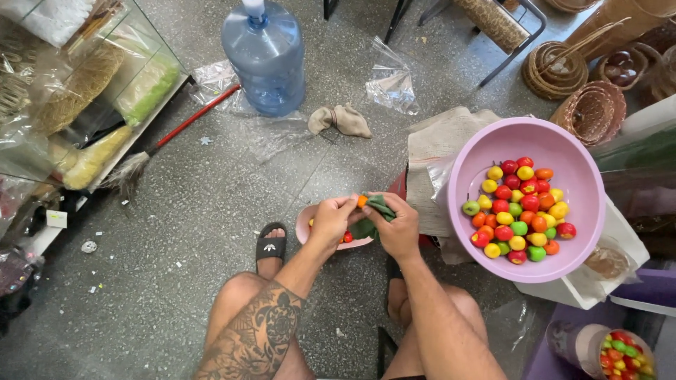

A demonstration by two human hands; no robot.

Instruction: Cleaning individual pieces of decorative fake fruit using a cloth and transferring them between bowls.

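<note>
My left hand (332, 219) pinches a small orange fruit-shaped piece (362, 201) at its fingertips. My right hand (398, 226) grips a green cloth (373, 214) wrapped against that piece. Both hands meet above a small pink bowl (307, 224) on the floor, which holds a few red and yellow pieces, mostly hidden by my hands. To the right stands a large pink basin (486, 144) filled with several small red, yellow, orange and green fruit-shaped pieces (519, 211).
A blue water jug (265, 60) stands ahead, with a beige rag (340, 119) and clear plastic bags near it. A red-handled broom (176, 130) lies left. Woven baskets (591, 109) sit at the upper right. A cup of coloured pieces (620, 352) is at the lower right.
</note>
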